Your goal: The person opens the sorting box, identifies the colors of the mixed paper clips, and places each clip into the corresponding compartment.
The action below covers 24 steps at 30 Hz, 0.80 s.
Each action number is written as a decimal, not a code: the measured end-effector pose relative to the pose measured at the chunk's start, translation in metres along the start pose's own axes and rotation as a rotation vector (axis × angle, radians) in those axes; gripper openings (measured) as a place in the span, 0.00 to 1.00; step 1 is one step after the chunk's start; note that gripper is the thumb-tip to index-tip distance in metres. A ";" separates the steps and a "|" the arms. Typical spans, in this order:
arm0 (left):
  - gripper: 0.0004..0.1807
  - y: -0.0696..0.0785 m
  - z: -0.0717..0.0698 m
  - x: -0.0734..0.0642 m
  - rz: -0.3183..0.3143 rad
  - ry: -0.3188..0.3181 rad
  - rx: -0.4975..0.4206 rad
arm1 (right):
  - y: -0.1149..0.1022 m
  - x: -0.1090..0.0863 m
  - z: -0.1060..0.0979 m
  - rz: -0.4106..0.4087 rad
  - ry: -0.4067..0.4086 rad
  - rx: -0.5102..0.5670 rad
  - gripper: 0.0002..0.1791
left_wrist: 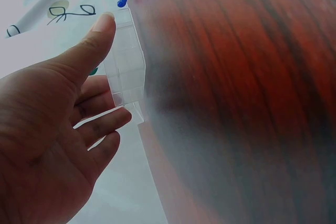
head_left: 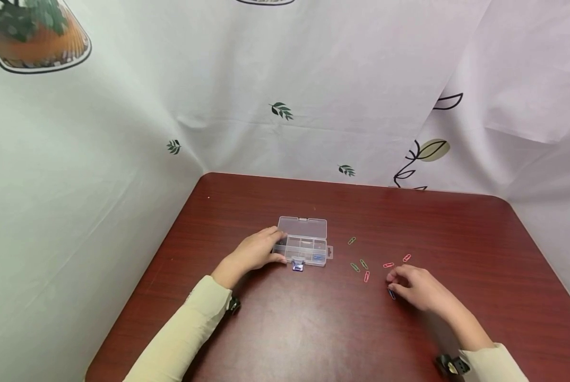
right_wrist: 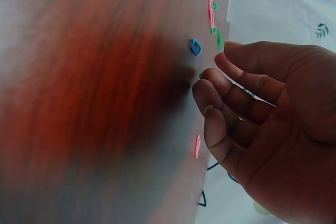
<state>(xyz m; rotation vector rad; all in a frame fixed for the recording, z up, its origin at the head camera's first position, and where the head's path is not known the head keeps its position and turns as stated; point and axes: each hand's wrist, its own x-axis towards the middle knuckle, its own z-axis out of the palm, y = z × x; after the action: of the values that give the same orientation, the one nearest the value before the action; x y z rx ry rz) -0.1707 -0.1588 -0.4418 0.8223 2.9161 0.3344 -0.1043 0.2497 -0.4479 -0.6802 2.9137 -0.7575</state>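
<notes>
A clear plastic compartment box (head_left: 292,255) lies on the table with its lid (head_left: 309,228) raised at the back and a blue latch (head_left: 298,265) at its front. My left hand (head_left: 256,248) grips the box's left end, thumb at the front side and fingers toward the back. Blue paper clips (head_left: 318,257) lie in the front right compartment. My right hand (head_left: 419,288) hovers low over the table, fingers loosely bent, beside a blue paper clip (right_wrist: 195,47). In the right wrist view a gap shows between that clip and the fingertips.
Between box and right hand lie several loose paper clips: green ones (head_left: 352,241) nearer the box, pink ones (head_left: 388,265) nearer the hand. The dark red wooden table (head_left: 323,329) meets a white printed cloth (head_left: 313,143) behind and at both sides.
</notes>
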 end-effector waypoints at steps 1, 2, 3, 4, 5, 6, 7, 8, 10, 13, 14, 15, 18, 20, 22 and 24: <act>0.37 0.000 0.000 0.000 -0.001 -0.003 0.000 | 0.000 -0.002 0.000 0.003 0.000 -0.002 0.08; 0.37 0.000 0.000 0.000 -0.002 -0.007 0.001 | 0.001 -0.003 0.001 0.007 0.002 -0.003 0.08; 0.37 0.000 0.000 0.000 -0.004 -0.010 0.002 | 0.001 -0.005 0.001 0.006 0.004 -0.005 0.08; 0.37 0.000 0.000 0.000 -0.003 -0.011 0.002 | 0.001 -0.006 0.001 0.005 0.006 -0.009 0.08; 0.37 0.000 0.000 0.000 -0.003 -0.011 0.002 | 0.001 -0.008 0.001 0.005 0.007 -0.011 0.08; 0.37 0.000 0.000 0.000 -0.002 -0.010 0.001 | 0.001 -0.009 0.002 0.006 0.009 -0.010 0.09; 0.37 0.000 0.000 0.000 0.000 -0.006 0.000 | 0.001 -0.011 0.002 0.005 0.010 -0.012 0.09; 0.37 -0.001 0.000 0.000 0.003 -0.003 0.003 | 0.001 -0.012 0.002 0.004 0.009 -0.014 0.09; 0.37 -0.001 0.001 0.000 0.007 0.004 0.007 | 0.000 -0.015 0.002 0.008 0.002 -0.014 0.09; 0.38 -0.002 0.002 0.000 0.011 0.011 0.012 | 0.000 -0.018 0.003 0.020 -0.005 -0.009 0.09; 0.38 -0.002 0.002 0.000 0.011 0.011 0.015 | -0.001 -0.018 0.004 0.027 -0.007 -0.007 0.09; 0.38 -0.002 0.002 0.000 0.011 0.012 0.014 | -0.001 -0.018 0.004 0.035 -0.010 -0.004 0.09; 0.38 -0.002 0.003 0.000 0.013 0.015 0.011 | -0.002 -0.019 0.006 0.061 -0.017 0.011 0.10; 0.37 -0.002 0.003 0.001 0.014 0.017 0.009 | -0.002 -0.019 0.007 0.077 -0.024 0.010 0.10; 0.37 -0.002 0.003 0.001 0.015 0.019 0.006 | -0.003 -0.018 0.008 0.094 -0.032 0.002 0.11; 0.37 -0.002 0.003 0.001 0.013 0.020 0.004 | -0.003 -0.016 0.009 0.111 -0.040 -0.014 0.11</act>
<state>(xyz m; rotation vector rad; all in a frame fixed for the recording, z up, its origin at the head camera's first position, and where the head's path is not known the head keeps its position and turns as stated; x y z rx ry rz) -0.1722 -0.1598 -0.4457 0.8442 2.9316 0.3403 -0.0870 0.2498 -0.4552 -0.5230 2.8949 -0.7039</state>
